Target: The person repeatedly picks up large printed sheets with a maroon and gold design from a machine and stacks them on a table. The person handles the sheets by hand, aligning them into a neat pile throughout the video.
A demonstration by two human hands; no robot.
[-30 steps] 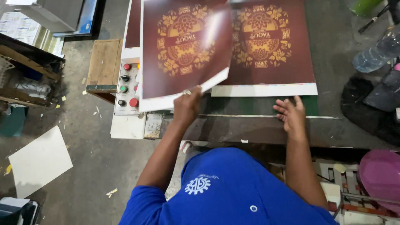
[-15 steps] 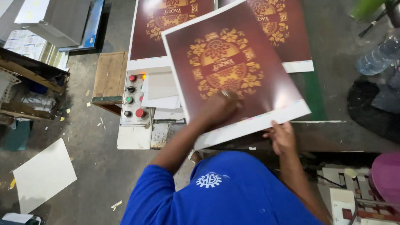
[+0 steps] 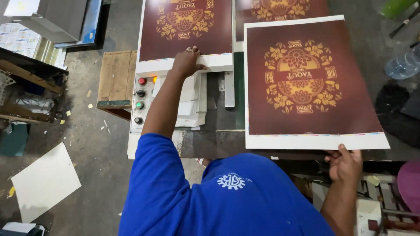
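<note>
Now the maroon printed sheet [image 3: 313, 83] has come down flat on the worktable's right side, right hand [image 3: 345, 164] pinching its near edge. Left hand [image 3: 187, 62] has moved to press open fingers on the stack [image 3: 186, 30] at the far-left corner.

Print shop: stacked printed sheets [image 3: 313, 83], machine btn panel [image 3: 141, 98], scrap-strewn floor [image 3: 94, 148].

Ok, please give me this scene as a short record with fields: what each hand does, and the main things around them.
left hand: rests flat on the white bottom edge of the stack of printed sheets, fingers spread
right hand: at the lower right corner of the loose printed sheet, thumb on its white margin
loose printed sheet: dark red with gold ornament, lies flat on the worktable
control panel: red, black and green buttons, left of the table
floor: a white board lies there
</note>
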